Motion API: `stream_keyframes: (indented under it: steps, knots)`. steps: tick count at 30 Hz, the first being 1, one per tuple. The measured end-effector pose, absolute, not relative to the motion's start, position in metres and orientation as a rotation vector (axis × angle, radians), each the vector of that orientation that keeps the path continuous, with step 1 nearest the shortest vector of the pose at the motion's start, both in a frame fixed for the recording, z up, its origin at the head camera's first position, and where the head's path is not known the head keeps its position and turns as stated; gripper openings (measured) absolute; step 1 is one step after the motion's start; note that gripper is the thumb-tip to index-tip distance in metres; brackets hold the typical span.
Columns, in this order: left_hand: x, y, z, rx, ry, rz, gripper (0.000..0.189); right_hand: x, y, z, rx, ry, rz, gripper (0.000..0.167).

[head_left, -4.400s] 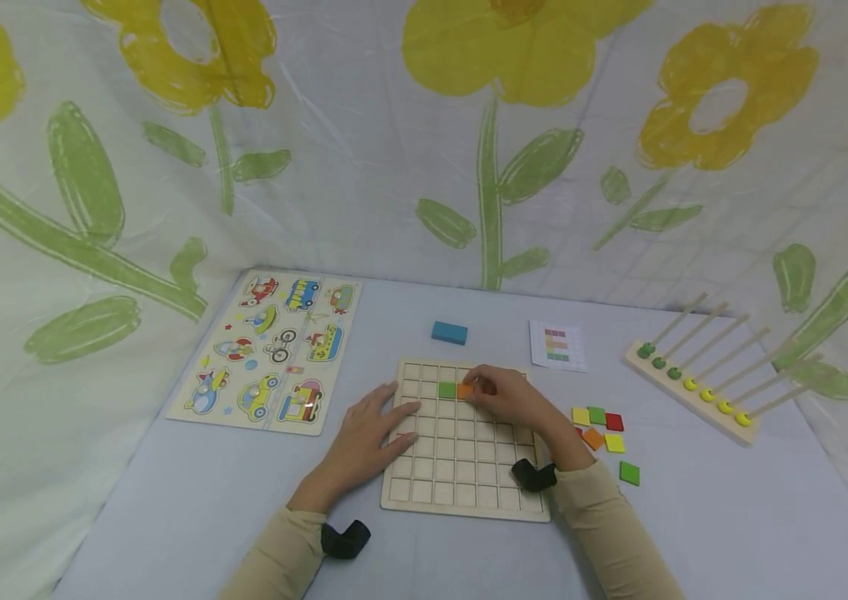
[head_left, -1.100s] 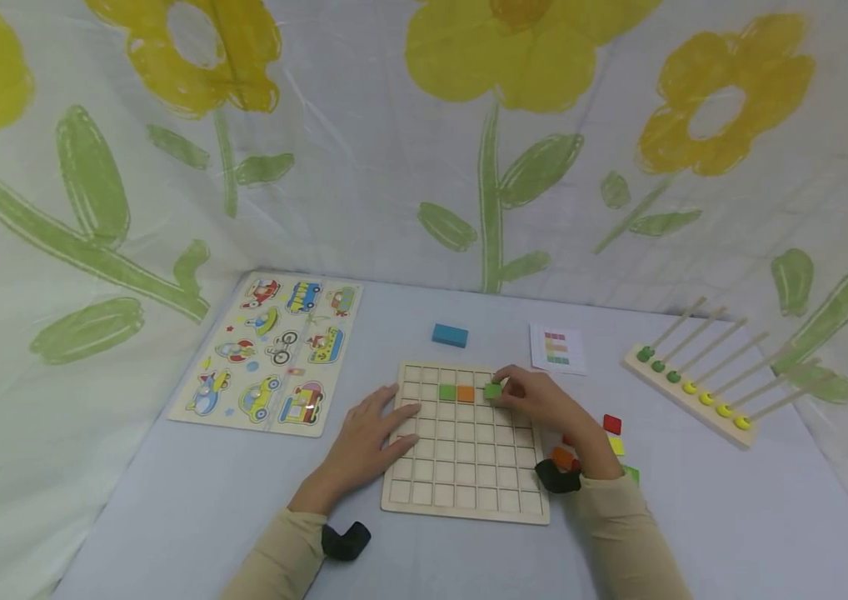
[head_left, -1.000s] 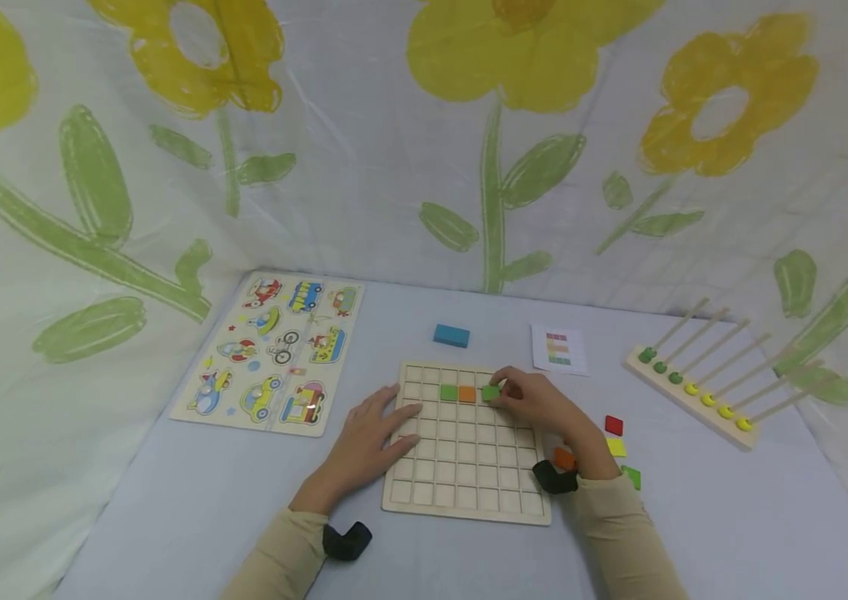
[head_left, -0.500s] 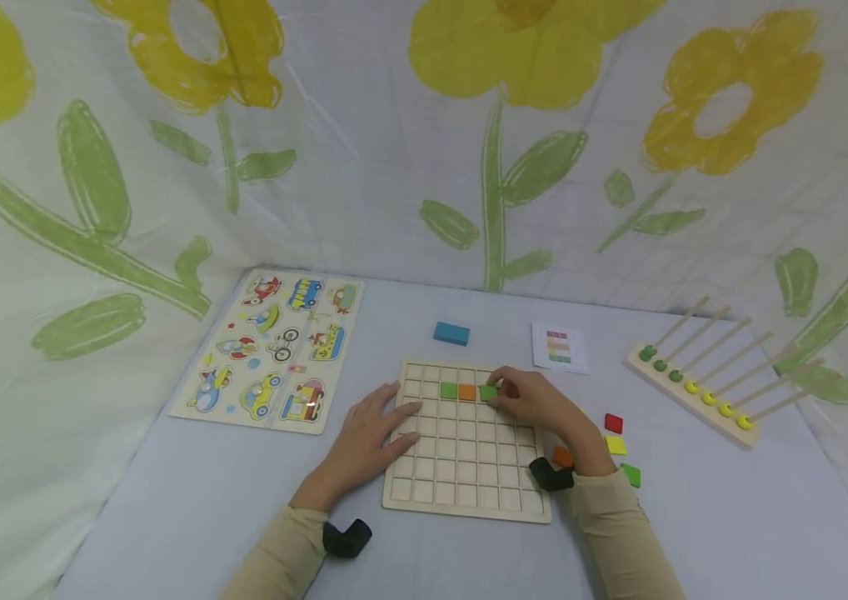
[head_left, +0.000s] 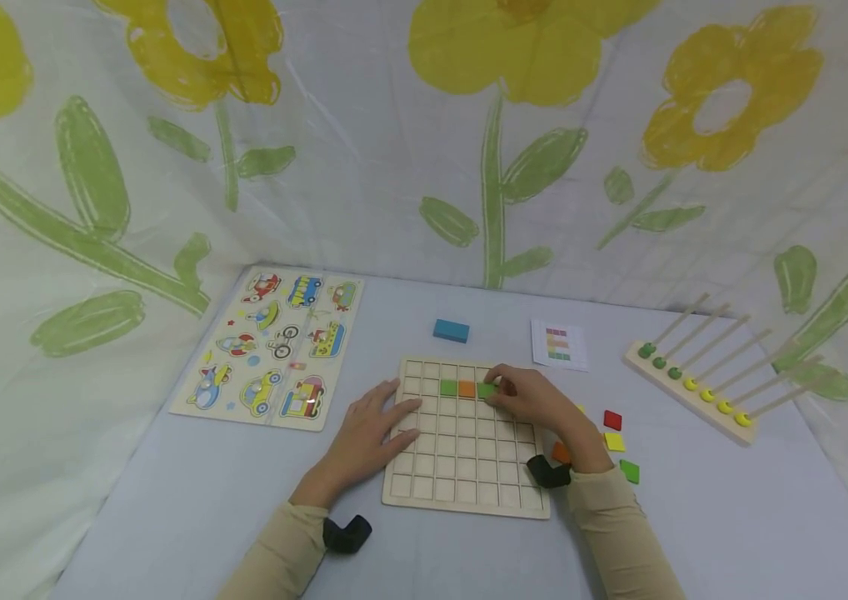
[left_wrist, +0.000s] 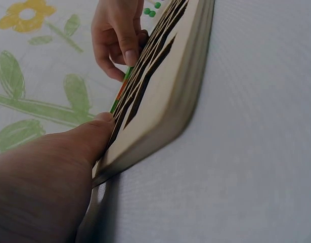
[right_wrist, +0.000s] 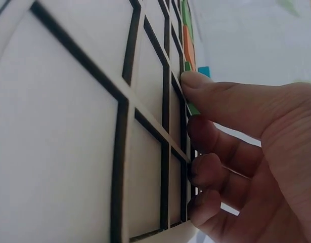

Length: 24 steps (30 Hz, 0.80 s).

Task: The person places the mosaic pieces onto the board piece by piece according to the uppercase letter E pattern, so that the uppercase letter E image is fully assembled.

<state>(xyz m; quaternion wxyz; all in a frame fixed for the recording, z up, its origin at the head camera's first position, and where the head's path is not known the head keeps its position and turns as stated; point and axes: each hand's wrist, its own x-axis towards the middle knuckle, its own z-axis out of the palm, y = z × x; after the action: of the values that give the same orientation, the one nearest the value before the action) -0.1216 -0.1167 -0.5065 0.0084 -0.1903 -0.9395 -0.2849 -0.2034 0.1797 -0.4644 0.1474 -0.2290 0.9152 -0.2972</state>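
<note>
A wooden grid board (head_left: 461, 507) lies flat on the table, with a green tile (head_left: 449, 387) and an orange tile (head_left: 466, 389) side by side in its second row from the top. Directly right of the orange one, my right hand (head_left: 532, 402) pinches another green tile (head_left: 484, 390) at its cell; the thumb (right_wrist: 198, 81) presses on it in the right wrist view, the other fingers curled. My left hand (head_left: 367, 433) rests along the board's left edge, fingers relaxed and thumb over the rim, also seen in the left wrist view.
Loose red (head_left: 612, 420), yellow (head_left: 615, 442), green (head_left: 630, 471) and orange (head_left: 561, 452) tiles lie right of the board, some partly behind the right wrist. Behind it are a blue block (head_left: 451, 331) and a pattern card (head_left: 559, 345). A vehicle puzzle (head_left: 266, 346) lies left, a peg-and-bead stand (head_left: 686, 392) right.
My right hand has left the orange tile in its cell and brought a green tile from the right, sliding it left until it meets the orange one. My left hand stays put.
</note>
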Motion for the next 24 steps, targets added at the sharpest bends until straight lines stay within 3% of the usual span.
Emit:
stream_keyframes:
  steps: [24]
  knots:
    - [-0.1216, -0.1163, -0.5037, -0.604, -2.924, -0.893, 0.049, -0.2027, 0.1816, -0.469, -0.689, 2.663, -0.857, 0.025]
